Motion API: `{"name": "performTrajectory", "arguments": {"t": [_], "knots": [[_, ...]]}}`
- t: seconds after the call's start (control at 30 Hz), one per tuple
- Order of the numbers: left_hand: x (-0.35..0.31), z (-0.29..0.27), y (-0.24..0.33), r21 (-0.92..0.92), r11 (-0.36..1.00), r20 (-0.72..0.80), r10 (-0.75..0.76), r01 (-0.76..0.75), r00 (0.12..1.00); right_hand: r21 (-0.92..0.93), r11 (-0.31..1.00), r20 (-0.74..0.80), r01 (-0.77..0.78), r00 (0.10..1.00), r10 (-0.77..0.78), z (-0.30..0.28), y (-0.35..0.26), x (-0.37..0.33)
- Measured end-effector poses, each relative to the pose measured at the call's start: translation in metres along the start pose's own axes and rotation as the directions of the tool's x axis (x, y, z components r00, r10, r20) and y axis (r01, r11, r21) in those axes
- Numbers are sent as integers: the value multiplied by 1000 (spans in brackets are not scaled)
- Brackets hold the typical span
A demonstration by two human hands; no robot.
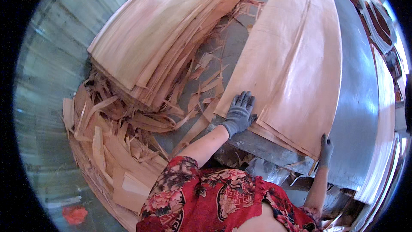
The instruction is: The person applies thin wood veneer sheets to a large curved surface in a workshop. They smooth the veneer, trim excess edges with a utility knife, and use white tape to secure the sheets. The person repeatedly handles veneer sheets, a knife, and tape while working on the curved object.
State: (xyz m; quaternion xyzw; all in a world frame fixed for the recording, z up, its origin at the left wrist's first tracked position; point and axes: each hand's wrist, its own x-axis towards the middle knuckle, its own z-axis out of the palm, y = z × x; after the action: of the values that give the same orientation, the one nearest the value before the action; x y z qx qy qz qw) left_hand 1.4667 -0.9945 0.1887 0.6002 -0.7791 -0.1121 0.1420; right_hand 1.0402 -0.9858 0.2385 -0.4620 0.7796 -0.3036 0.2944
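Observation:
My left hand (240, 114), in a dark grey glove, lies flat with fingers stretched out on the near left end of a pale wood veneer sheet (262, 60). A second veneer sheet (307, 99) lies beside it to the right, and the two overlap along a lengthwise seam. Several thin layers show at their near edge. At the near right corner of the sheets, my right hand (326, 151), also gloved, rests along the side edge. Its fingers point forward, slightly apart; their undersides are hidden.
A tall stack of veneer (171, 30) stands at the left. Torn veneer strips (111, 141) heap below it and litter the grey table surface (235, 47). A dark grey smooth panel (354, 103) lies right of the sheets, with more veneer (385, 116) beyond.

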Motion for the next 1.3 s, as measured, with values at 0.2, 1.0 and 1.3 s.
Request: {"name": "performTrajectory", "arguments": {"t": [0.2,1.0,1.3], "knots": [[-4,-9,3,-35,999,-29,-12,11,999,376,927,58,2,998,-25,19,52,-77],[-5,-10,3,2,1000,-7,-1,1,1000,792,601,198,-106,976,-88,-88,-155,-220],[-4,-12,7,67,998,59,6,-10,998,-339,908,-48,245,960,-277,-74,-69,-183]]}}
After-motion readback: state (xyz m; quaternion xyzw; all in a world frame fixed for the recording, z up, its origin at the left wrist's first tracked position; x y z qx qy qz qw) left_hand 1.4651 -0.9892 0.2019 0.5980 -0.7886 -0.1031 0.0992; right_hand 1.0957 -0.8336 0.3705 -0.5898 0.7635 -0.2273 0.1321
